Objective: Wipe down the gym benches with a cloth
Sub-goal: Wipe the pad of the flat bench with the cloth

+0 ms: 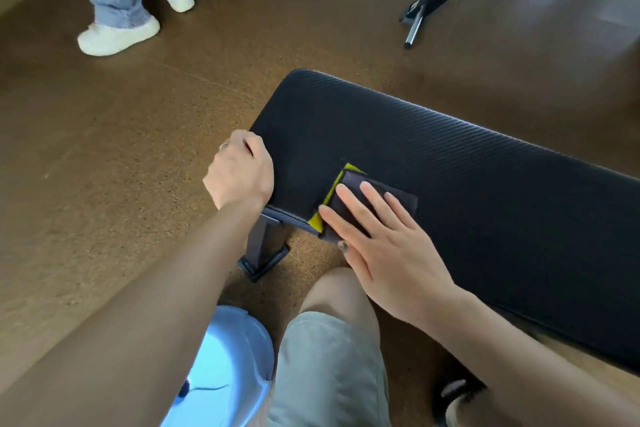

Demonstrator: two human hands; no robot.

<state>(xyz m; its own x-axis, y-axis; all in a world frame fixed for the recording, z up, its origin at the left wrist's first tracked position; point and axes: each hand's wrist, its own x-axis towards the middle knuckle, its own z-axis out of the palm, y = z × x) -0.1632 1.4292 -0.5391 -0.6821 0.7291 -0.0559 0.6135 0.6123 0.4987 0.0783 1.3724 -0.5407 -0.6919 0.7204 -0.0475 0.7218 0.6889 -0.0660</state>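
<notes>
right now the folded dark cloth with a yellow layer (372, 199) lies at the near corner of the black ribbed padded worktop (450, 184), overhanging its edge, pressed under the flat-fingered right hand (384, 246). the left hand (239, 172) seemingly curls around the pad's end. a stroke toward the edge could push the cloth off.

The gym bench (450, 184) has a long black pad with fine ribbed lines, lying flat and running from the near left end away to the right, on a dark metal leg (261, 246) planted on the brown floor. On its near end lies a folded cloth (349, 199), dark on top with a yellow-green layer showing along its left edge, its lower corner hanging just over the pad's near edge.
</notes>
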